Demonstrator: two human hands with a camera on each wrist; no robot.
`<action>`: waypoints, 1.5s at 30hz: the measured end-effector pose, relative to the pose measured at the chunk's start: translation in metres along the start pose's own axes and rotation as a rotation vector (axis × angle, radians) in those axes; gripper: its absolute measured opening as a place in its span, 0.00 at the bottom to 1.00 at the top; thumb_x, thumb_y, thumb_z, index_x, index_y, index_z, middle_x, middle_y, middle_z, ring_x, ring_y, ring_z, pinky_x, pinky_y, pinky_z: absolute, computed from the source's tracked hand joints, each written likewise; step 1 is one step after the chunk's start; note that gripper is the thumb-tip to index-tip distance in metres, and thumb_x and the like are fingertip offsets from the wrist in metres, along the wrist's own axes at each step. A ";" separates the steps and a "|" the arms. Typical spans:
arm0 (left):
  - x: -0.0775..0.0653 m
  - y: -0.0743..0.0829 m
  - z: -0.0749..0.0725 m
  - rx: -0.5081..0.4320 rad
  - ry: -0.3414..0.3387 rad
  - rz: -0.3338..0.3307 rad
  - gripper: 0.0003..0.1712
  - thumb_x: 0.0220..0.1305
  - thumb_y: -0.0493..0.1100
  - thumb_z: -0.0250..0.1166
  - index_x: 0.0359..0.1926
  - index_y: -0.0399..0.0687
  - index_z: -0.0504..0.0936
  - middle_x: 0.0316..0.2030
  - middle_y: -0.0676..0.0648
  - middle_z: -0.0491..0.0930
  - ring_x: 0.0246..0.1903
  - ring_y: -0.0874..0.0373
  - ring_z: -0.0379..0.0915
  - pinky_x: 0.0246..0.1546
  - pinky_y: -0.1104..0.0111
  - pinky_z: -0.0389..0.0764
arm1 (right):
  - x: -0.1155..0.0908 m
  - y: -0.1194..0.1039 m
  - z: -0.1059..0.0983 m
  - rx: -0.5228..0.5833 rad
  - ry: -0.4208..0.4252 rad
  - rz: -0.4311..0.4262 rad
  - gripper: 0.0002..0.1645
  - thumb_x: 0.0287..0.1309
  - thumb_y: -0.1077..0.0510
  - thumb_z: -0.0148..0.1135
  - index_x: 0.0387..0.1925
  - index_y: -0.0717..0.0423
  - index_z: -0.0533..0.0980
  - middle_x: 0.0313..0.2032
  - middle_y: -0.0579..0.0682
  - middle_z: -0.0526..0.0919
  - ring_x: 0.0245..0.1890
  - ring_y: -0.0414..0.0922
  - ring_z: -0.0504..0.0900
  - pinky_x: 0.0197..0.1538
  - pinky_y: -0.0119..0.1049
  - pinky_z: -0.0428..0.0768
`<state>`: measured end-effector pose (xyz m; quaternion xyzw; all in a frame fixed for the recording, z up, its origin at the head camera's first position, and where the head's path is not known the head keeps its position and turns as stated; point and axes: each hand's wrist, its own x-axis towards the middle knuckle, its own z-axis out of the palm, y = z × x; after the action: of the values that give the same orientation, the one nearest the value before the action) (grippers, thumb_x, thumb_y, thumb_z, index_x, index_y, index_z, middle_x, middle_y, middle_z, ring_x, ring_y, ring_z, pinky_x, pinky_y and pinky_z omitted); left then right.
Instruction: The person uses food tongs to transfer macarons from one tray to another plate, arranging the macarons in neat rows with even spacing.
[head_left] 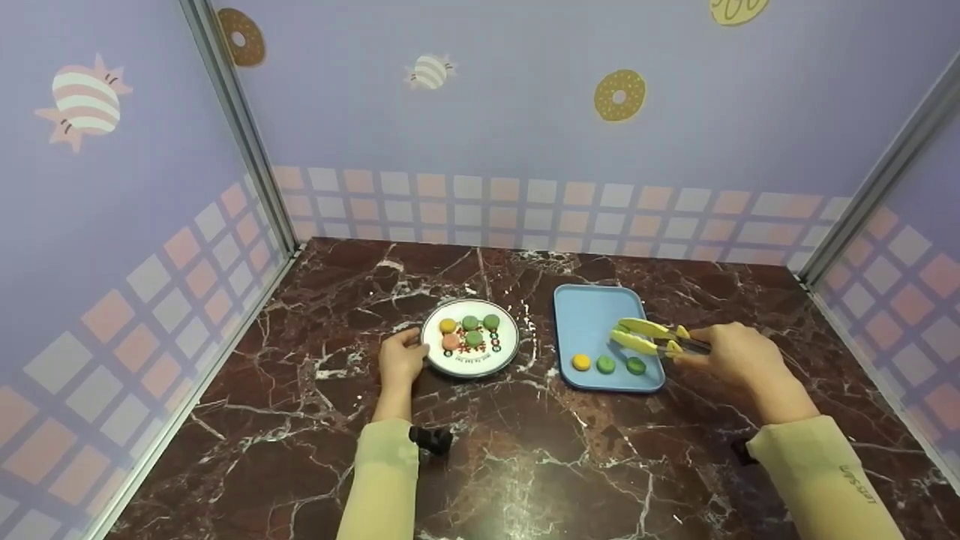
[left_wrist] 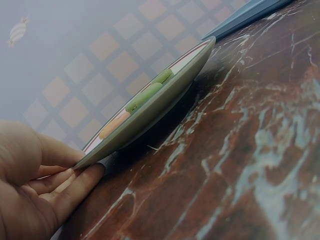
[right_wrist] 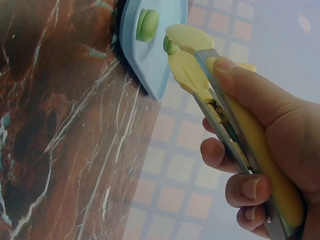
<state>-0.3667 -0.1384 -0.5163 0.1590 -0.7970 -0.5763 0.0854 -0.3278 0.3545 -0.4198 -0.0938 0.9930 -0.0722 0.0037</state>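
Observation:
My left hand [head_left: 401,361] pinches the near-left rim of a round white plate [head_left: 435,360], the thumb at the edge and fingers underneath in the left wrist view. On the plate lie a yellow macaron [head_left: 448,325], an orange-pink macaron [head_left: 450,341] and several green macarons [head_left: 474,339]. My right hand [head_left: 742,360] grips tongs [right_wrist: 250,135] with yellow tips, held over a blue tray [head_left: 592,315]. Between the tong tips shows a green macaron [right_wrist: 168,46], mostly covered by them. Along the tray's near side sit a yellow macaron [head_left: 581,362] and two green macarons [head_left: 606,364].
Plate and tray stand side by side on a dark red marbled table [head_left: 495,442], a gap between them. Lilac walls [head_left: 510,112] with checked borders enclose the back and both sides. Black wrist straps [head_left: 431,439] sit at the sleeves.

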 end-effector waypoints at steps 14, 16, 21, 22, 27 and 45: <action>0.001 -0.001 0.001 0.006 0.011 0.004 0.24 0.65 0.30 0.64 0.62 0.30 0.80 0.57 0.29 0.82 0.57 0.39 0.83 0.43 0.65 0.90 | 0.006 -0.026 -0.002 0.010 0.032 -0.040 0.44 0.55 0.27 0.69 0.63 0.50 0.81 0.48 0.69 0.87 0.34 0.58 0.87 0.24 0.48 0.78; 0.002 -0.001 0.001 0.007 0.010 0.005 0.24 0.64 0.30 0.64 0.62 0.30 0.80 0.57 0.29 0.82 0.57 0.39 0.83 0.43 0.65 0.91 | 0.008 -0.030 -0.001 0.012 0.031 -0.048 0.44 0.55 0.27 0.68 0.63 0.51 0.81 0.50 0.69 0.87 0.36 0.60 0.87 0.26 0.50 0.80; 0.002 -0.001 0.001 0.028 0.013 0.008 0.24 0.64 0.30 0.65 0.62 0.30 0.80 0.57 0.29 0.82 0.58 0.39 0.82 0.48 0.63 0.90 | 0.012 -0.043 0.000 0.008 0.035 -0.064 0.43 0.56 0.28 0.68 0.63 0.52 0.81 0.53 0.69 0.85 0.42 0.66 0.87 0.30 0.56 0.84; 0.003 -0.001 0.001 0.030 0.014 0.008 0.24 0.64 0.30 0.66 0.62 0.30 0.80 0.57 0.29 0.82 0.58 0.39 0.82 0.48 0.63 0.90 | 0.013 -0.045 0.000 0.006 0.037 -0.071 0.43 0.56 0.27 0.68 0.62 0.51 0.81 0.53 0.69 0.85 0.42 0.67 0.87 0.29 0.56 0.83; 0.002 -0.001 0.000 0.015 0.009 0.005 0.25 0.63 0.30 0.65 0.62 0.30 0.80 0.57 0.29 0.82 0.58 0.39 0.82 0.48 0.63 0.90 | 0.019 -0.059 0.002 -0.007 0.045 -0.113 0.40 0.57 0.30 0.69 0.62 0.51 0.82 0.52 0.68 0.86 0.41 0.65 0.87 0.28 0.54 0.83; 0.001 0.000 0.001 0.031 0.006 0.004 0.24 0.65 0.31 0.65 0.62 0.31 0.80 0.58 0.29 0.82 0.59 0.39 0.82 0.50 0.61 0.90 | 0.041 -0.104 0.012 -0.012 0.060 -0.218 0.32 0.59 0.36 0.71 0.59 0.47 0.84 0.41 0.58 0.91 0.28 0.54 0.86 0.28 0.51 0.83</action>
<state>-0.3677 -0.1378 -0.5170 0.1605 -0.8061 -0.5631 0.0862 -0.3485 0.2443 -0.4170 -0.1988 0.9770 -0.0691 -0.0344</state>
